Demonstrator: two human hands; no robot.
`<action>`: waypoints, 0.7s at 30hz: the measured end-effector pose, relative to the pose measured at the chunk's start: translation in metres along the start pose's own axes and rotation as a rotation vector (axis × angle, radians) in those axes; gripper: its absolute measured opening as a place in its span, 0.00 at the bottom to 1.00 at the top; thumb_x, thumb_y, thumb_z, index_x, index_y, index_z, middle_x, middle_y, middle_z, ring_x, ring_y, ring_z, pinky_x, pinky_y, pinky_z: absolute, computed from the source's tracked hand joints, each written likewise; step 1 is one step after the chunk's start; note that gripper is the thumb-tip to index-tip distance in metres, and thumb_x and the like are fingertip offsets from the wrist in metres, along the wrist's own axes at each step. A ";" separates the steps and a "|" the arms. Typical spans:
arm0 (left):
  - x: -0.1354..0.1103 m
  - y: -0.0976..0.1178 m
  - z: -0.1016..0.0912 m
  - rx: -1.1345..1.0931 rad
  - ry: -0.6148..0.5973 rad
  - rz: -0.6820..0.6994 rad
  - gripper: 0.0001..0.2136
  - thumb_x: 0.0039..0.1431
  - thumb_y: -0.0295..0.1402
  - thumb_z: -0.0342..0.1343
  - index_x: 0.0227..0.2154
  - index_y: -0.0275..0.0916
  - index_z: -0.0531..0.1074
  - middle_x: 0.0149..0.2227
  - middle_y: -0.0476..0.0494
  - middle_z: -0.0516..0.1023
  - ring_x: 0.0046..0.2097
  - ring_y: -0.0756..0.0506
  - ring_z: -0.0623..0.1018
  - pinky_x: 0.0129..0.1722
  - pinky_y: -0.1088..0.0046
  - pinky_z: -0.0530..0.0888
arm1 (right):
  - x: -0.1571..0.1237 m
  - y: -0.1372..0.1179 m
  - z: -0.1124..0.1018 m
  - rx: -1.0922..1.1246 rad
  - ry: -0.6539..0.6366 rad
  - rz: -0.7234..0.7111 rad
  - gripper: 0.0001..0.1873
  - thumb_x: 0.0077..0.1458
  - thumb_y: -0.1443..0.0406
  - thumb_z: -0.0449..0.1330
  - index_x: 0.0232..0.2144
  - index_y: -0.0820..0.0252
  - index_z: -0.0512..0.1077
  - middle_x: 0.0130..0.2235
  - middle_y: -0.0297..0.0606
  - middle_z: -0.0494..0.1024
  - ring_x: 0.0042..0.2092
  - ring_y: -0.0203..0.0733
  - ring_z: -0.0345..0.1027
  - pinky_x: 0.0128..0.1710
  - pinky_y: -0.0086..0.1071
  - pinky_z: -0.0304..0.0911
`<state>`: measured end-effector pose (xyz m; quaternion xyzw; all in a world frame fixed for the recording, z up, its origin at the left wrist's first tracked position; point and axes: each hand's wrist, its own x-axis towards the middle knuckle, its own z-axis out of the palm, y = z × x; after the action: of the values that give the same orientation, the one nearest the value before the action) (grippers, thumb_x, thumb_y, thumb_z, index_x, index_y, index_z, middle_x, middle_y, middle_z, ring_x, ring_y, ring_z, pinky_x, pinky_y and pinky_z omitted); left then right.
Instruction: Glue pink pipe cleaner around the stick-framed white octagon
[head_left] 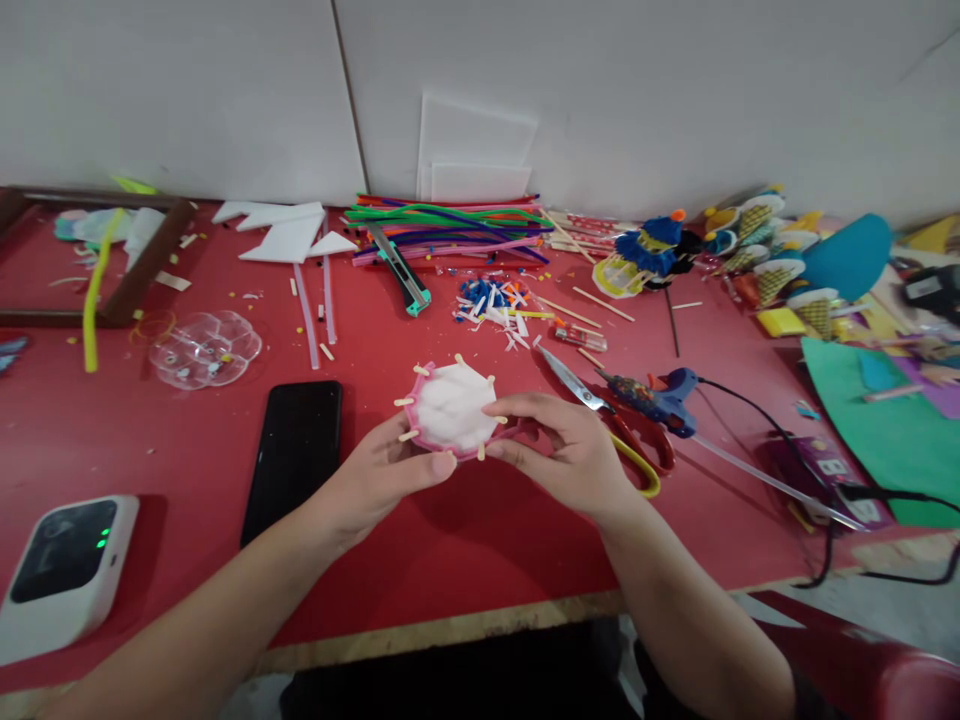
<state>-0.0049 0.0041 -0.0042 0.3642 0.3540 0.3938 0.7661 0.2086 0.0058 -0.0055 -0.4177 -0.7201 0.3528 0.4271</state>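
Between my hands is a small round white craft piece (456,405) with short pale sticks standing out around its rim and a pink strip wound along its edge. My left hand (401,462) grips it from the left and below, thumb on the near edge. My right hand (559,440) pinches the pink strip (517,432) at the right side of the piece, fingers closed together. Just right of my right hand lie scissors (574,378) with red and yellow handles, partly behind the hand. A black phone (292,455) rests left of my left hand.
A blue glue gun (660,400) with a cord lies right of the scissors. Pipe cleaners (450,230), a box cutter (401,272) and cut scraps (495,305) sit toward the wall. At left are a clear flower-shaped tray (206,348) and a white device (71,570).
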 end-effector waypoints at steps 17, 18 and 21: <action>0.001 0.003 0.005 -0.076 0.034 -0.021 0.25 0.45 0.38 0.72 0.47 0.41 0.75 0.53 0.39 0.78 0.60 0.35 0.71 0.61 0.57 0.65 | -0.001 0.003 0.004 0.044 0.066 0.123 0.14 0.51 0.64 0.68 0.42 0.55 0.78 0.39 0.37 0.82 0.36 0.38 0.75 0.37 0.32 0.72; 0.001 0.003 0.004 -0.076 0.044 -0.025 0.25 0.44 0.38 0.72 0.47 0.41 0.75 0.53 0.39 0.78 0.60 0.35 0.71 0.60 0.57 0.65 | -0.001 0.004 0.004 0.056 0.071 0.132 0.14 0.51 0.63 0.68 0.42 0.55 0.78 0.40 0.38 0.82 0.37 0.39 0.75 0.37 0.32 0.72; 0.000 0.000 0.004 -0.050 0.095 -0.042 0.23 0.42 0.32 0.72 0.44 0.40 0.75 0.51 0.40 0.79 0.58 0.36 0.73 0.58 0.60 0.67 | -0.002 0.006 0.005 0.064 0.083 0.156 0.14 0.51 0.62 0.68 0.43 0.56 0.78 0.41 0.40 0.82 0.38 0.40 0.76 0.37 0.33 0.72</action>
<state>-0.0016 0.0031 -0.0023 0.3183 0.3876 0.4033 0.7654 0.2064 0.0056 -0.0128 -0.4728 -0.6556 0.3903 0.4410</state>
